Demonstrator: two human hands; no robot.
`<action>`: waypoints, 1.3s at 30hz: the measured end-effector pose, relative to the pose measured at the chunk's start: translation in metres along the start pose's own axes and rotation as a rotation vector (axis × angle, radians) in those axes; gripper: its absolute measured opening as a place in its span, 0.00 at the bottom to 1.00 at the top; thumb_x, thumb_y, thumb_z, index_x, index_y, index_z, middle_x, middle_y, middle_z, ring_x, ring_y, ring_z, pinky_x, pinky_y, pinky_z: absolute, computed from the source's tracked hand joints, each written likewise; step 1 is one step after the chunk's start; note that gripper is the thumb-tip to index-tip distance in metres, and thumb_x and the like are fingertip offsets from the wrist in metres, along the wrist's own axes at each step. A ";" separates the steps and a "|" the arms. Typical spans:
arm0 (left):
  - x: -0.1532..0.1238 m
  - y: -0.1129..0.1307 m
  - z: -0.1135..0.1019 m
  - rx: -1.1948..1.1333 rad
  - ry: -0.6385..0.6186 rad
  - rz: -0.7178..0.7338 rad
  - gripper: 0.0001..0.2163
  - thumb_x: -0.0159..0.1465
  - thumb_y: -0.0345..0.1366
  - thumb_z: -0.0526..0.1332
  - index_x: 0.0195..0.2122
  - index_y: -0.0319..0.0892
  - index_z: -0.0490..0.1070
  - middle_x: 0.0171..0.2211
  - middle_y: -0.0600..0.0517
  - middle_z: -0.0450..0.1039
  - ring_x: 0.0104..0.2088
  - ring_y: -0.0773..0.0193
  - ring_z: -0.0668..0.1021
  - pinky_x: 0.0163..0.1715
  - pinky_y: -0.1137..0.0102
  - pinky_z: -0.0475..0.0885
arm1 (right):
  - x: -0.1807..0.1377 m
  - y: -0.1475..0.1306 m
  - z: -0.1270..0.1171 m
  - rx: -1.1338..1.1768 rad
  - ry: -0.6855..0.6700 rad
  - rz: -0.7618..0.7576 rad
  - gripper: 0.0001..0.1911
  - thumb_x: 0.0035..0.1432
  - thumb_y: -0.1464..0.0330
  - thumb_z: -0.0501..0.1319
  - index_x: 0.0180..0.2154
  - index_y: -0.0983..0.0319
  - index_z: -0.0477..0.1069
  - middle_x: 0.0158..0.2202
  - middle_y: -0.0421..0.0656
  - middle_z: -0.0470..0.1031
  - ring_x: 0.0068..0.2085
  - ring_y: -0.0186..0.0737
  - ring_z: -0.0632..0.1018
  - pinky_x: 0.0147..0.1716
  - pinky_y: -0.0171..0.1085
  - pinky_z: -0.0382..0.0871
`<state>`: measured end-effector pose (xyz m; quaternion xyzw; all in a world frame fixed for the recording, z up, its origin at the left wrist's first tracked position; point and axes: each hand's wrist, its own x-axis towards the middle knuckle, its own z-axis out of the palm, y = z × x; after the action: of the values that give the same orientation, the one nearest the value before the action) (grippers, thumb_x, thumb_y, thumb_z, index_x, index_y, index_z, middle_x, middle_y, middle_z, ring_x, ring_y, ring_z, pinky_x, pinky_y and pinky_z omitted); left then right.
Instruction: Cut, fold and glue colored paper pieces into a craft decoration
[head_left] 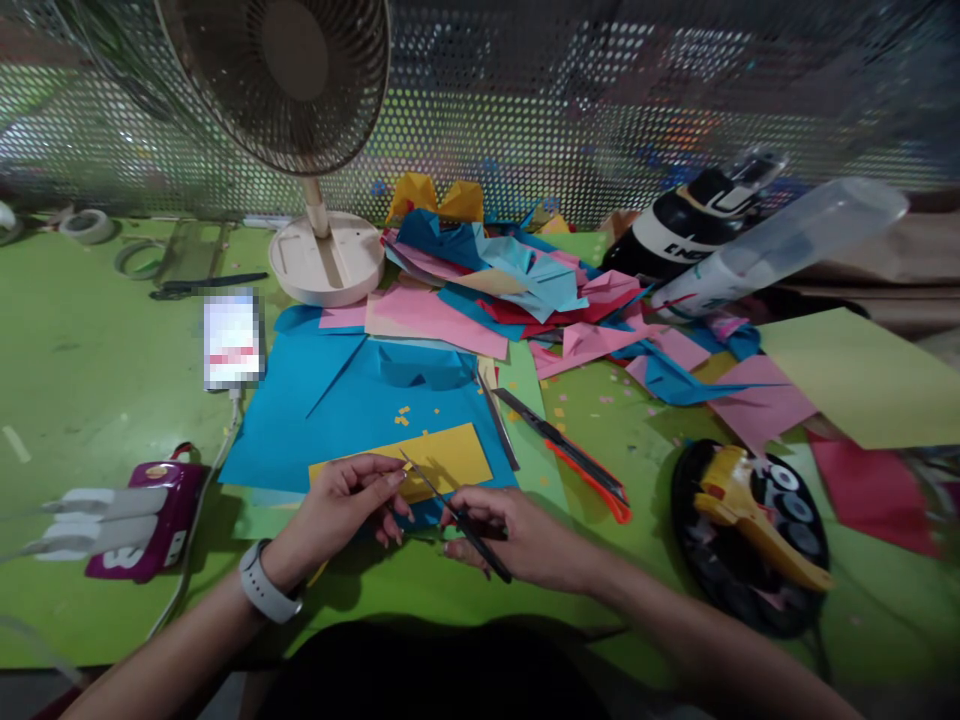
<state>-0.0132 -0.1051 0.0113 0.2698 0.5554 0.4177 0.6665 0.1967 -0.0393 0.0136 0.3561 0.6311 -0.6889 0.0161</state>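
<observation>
My left hand (360, 500) is closed in a pinch, thumb against forefinger, at a piece of yellow paper (457, 455); the exact grip is partly hidden. In my right hand (510, 530) is a pair of scissors (469, 535) with dark handles, their thin tips pointing up and left towards my left fingertips. Under the yellow paper lie blue sheets (300, 400), with small yellow scraps (403, 415) on top. A folded blue paper piece (424, 367) rests just beyond. To the right is an orange and black box cutter (570, 455).
Behind the sheets are a fan (326, 258) and a heap of cut, folded papers (525, 270). Two bottles (675, 225) lean at back right. A yellow tool (750, 510) sits on a black round holder at right. A phone (232, 340) and purple power strip (150, 520) lie left.
</observation>
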 end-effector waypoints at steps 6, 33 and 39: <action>-0.002 0.003 0.000 0.047 0.004 -0.014 0.17 0.55 0.49 0.66 0.33 0.38 0.70 0.24 0.53 0.77 0.17 0.71 0.76 0.18 0.76 0.72 | 0.001 0.003 -0.001 0.015 0.010 -0.015 0.19 0.49 0.54 0.68 0.34 0.61 0.68 0.22 0.34 0.65 0.23 0.30 0.66 0.22 0.30 0.59; -0.001 0.000 0.000 0.009 0.002 0.003 0.17 0.55 0.48 0.66 0.35 0.38 0.70 0.25 0.52 0.77 0.18 0.71 0.76 0.18 0.75 0.72 | -0.002 -0.002 -0.001 -0.081 -0.035 -0.042 0.18 0.52 0.54 0.64 0.33 0.61 0.66 0.22 0.34 0.59 0.25 0.30 0.60 0.22 0.30 0.53; -0.001 0.000 0.001 -0.004 -0.007 -0.001 0.19 0.54 0.49 0.67 0.36 0.37 0.71 0.24 0.52 0.78 0.16 0.71 0.75 0.17 0.76 0.71 | -0.002 0.001 -0.002 -0.106 -0.025 -0.054 0.18 0.53 0.54 0.65 0.34 0.62 0.67 0.23 0.34 0.60 0.25 0.29 0.60 0.23 0.30 0.53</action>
<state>-0.0119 -0.1061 0.0118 0.2695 0.5525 0.4175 0.6692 0.1994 -0.0387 0.0142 0.3290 0.6757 -0.6592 0.0244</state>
